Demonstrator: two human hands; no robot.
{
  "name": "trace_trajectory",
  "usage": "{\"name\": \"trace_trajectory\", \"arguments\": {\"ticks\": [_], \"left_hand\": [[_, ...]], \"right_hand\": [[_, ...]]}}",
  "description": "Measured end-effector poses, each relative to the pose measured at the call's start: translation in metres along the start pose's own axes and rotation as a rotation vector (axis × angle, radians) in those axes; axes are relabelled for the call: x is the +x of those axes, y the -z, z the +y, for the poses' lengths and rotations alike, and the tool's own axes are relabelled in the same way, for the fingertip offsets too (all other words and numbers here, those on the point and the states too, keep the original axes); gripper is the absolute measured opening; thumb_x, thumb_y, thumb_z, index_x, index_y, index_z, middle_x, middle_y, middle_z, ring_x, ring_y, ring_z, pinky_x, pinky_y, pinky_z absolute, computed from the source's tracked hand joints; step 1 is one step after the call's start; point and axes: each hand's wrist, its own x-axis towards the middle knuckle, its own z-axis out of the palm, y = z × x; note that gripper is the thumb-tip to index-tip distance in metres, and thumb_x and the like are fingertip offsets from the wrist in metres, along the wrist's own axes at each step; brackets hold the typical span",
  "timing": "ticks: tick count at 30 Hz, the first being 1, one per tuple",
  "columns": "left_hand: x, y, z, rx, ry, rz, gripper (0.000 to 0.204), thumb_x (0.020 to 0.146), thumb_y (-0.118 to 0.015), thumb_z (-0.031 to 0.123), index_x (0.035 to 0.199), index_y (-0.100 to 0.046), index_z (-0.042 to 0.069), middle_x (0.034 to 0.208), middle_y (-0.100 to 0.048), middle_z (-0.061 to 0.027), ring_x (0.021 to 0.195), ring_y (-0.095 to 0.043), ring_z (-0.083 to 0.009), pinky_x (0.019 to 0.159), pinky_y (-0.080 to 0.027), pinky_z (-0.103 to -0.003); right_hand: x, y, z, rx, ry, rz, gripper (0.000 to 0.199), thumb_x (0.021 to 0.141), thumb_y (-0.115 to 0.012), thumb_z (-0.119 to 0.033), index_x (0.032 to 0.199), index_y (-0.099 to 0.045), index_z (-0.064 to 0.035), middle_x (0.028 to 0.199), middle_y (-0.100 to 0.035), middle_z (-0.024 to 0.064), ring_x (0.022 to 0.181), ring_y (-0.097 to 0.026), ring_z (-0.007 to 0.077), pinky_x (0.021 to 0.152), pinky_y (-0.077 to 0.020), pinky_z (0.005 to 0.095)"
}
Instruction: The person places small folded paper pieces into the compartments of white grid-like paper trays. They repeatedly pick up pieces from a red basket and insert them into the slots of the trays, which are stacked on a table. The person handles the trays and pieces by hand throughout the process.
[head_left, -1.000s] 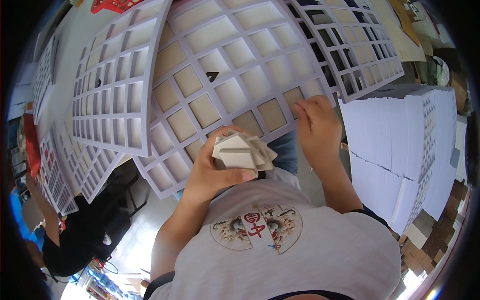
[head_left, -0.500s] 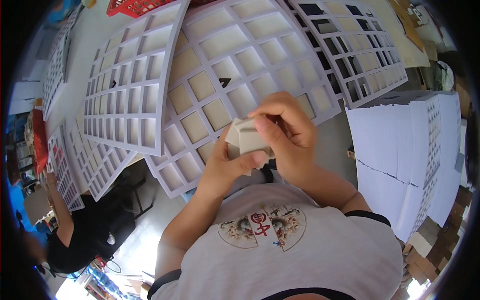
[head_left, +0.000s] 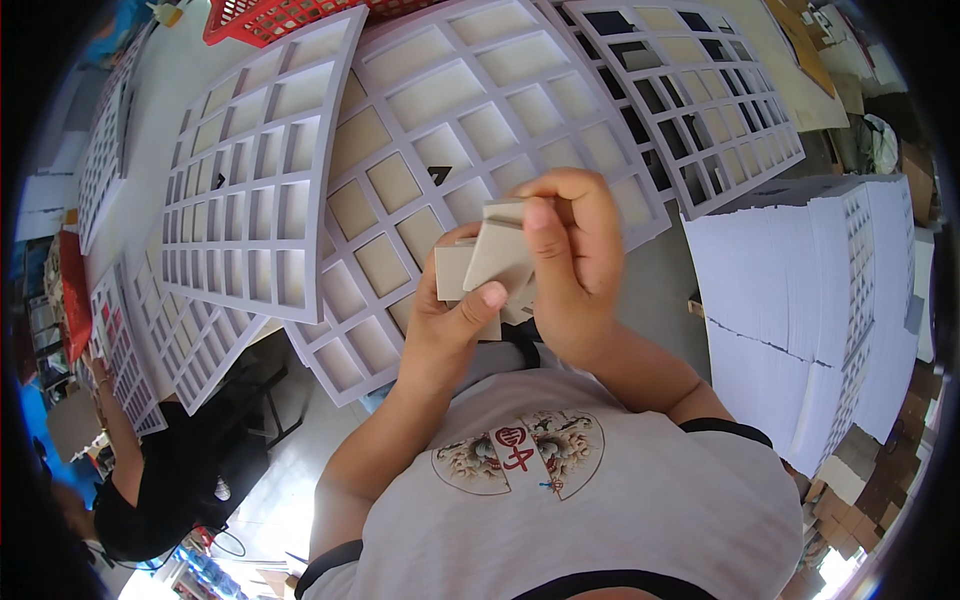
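Several small beige square boards (head_left: pixel 453 272) are fanned out in my left hand (head_left: pixel 440 335), its thumb pressing on the front ones. My right hand (head_left: pixel 578 270) pinches the upper edge of a tilted beige board (head_left: pixel 495 255) between thumb and fingers. Both hands meet over the near side of a large white grid frame (head_left: pixel 402 208). Beige shows inside many of the frame's square compartments. A small black angular piece (head_left: pixel 438 175) lies in one compartment. How many boards sit behind the front ones is hidden by my fingers.
Another white grid frame (head_left: pixel 313 185) overlaps the left side. A third grid frame (head_left: pixel 665 125) lies far right. Tall stacked white frames (head_left: pixel 770 300) stand at the right. A red basket (head_left: pixel 275 22) sits at the back. At the left, a person in black (head_left: pixel 150 490) reaches toward more frames.
My right hand has lifted slightly and tilted a board up from the bunch. The boards in my left hand are now more spread apart. The view has shifted a little.
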Motion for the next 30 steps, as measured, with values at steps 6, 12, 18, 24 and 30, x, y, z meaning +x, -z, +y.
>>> {"name": "trace_trajectory", "arguments": {"ticks": [6, 12, 18, 24, 30], "left_hand": [[0.003, 0.004, -0.002, 0.039, -0.048, 0.019, 0.056, 0.083, -0.078, 0.018, 0.130, -0.052, 0.005, 0.116, -0.062, -0.0065, 0.107, -0.060, -0.0164, 0.091, -0.052, -0.033], [0.002, 0.010, -0.002, 0.048, 0.008, 0.058, 0.055, 0.082, -0.078, 0.014, 0.129, -0.053, 0.004, 0.111, -0.065, -0.0067, 0.099, -0.063, -0.0163, 0.085, -0.054, -0.031], [-0.014, 0.044, 0.008, 0.201, 0.216, -0.227, 0.054, 0.078, -0.081, 0.012, 0.127, -0.058, 0.003, 0.109, -0.065, -0.0068, 0.099, -0.063, -0.0168, 0.084, -0.052, -0.030], [-0.014, 0.022, 0.014, 0.449, 0.350, -0.524, 0.042, 0.079, -0.079, 0.012, 0.117, -0.064, 0.007, 0.131, -0.057, -0.0125, 0.120, -0.054, -0.0192, 0.101, -0.041, -0.032], [-0.017, 0.010, 0.018, 0.535, 0.378, -0.437, 0.040, 0.078, -0.079, 0.013, 0.115, -0.066, 0.007, 0.143, -0.051, -0.0175, 0.130, -0.050, -0.0219, 0.105, -0.038, -0.034]], "right_hand": [[0.025, 0.019, -0.004, 0.498, -0.481, -0.172, 0.010, 0.096, -0.062, -0.012, 0.094, -0.061, -0.0027, 0.093, -0.064, 0.0025, 0.081, -0.058, 0.0079, 0.071, -0.0462, 0.0229], [0.051, 0.054, 0.001, 0.042, -0.083, 0.167, 0.012, 0.093, -0.066, -0.009, 0.102, -0.066, -0.0021, 0.085, -0.064, -0.0009, 0.076, -0.057, 0.0050, 0.070, -0.0437, 0.0200], [0.064, 0.162, 0.016, -0.315, -0.366, -0.159, 0.013, 0.089, -0.064, -0.004, 0.101, -0.069, -0.0039, 0.086, -0.065, -0.0020, 0.076, -0.055, 0.0043, 0.068, -0.0416, 0.0196], [0.058, 0.158, 0.026, -0.511, -0.248, -0.322, 0.015, 0.085, -0.059, 0.004, 0.097, -0.066, -0.0020, 0.092, -0.061, 0.0021, 0.079, -0.055, 0.0123, 0.072, -0.0435, 0.0258], [0.046, 0.148, 0.015, -1.145, 0.050, -0.480, 0.020, 0.082, -0.062, 0.002, 0.101, -0.068, -0.0029, 0.109, -0.059, 0.0097, 0.096, -0.059, 0.0258, 0.083, -0.0475, 0.0350]]}}
